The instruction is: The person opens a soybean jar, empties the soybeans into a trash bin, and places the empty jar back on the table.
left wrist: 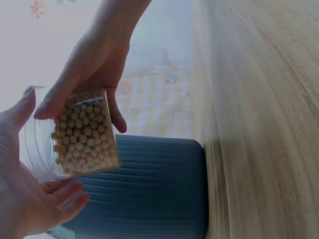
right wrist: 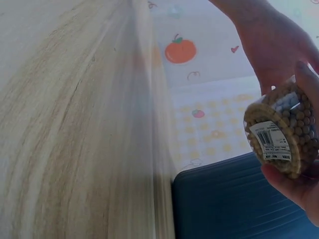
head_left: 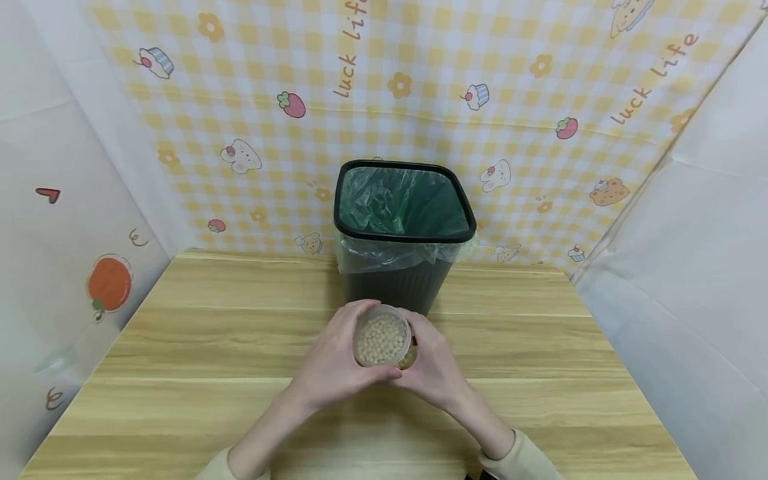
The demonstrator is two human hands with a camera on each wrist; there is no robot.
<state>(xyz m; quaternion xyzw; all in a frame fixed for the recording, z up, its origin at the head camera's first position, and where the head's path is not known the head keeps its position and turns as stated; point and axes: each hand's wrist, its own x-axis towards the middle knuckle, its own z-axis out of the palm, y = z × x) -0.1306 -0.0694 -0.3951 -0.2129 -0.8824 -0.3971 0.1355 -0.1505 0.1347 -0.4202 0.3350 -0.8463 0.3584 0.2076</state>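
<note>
A clear plastic jar (head_left: 382,339) full of small round beige balls is held between both hands, tilted with its round top toward the head camera. My left hand (head_left: 333,360) grips the rim end, thumb and fingers spread round the clear lid (left wrist: 40,149) in the left wrist view. My right hand (head_left: 437,363) holds the jar's body from the other side. In the right wrist view the jar's base (right wrist: 271,142) shows a white barcode label (right wrist: 270,141). From these views I cannot tell whether the lid is loose.
Just beyond the hands a dark bin (head_left: 393,283) with a black rim and a translucent green liner (head_left: 408,200) stands on the wooden table (head_left: 240,347). Behind it hangs a yellow checked cloth (head_left: 240,100); white sheets (head_left: 690,267) flank both sides.
</note>
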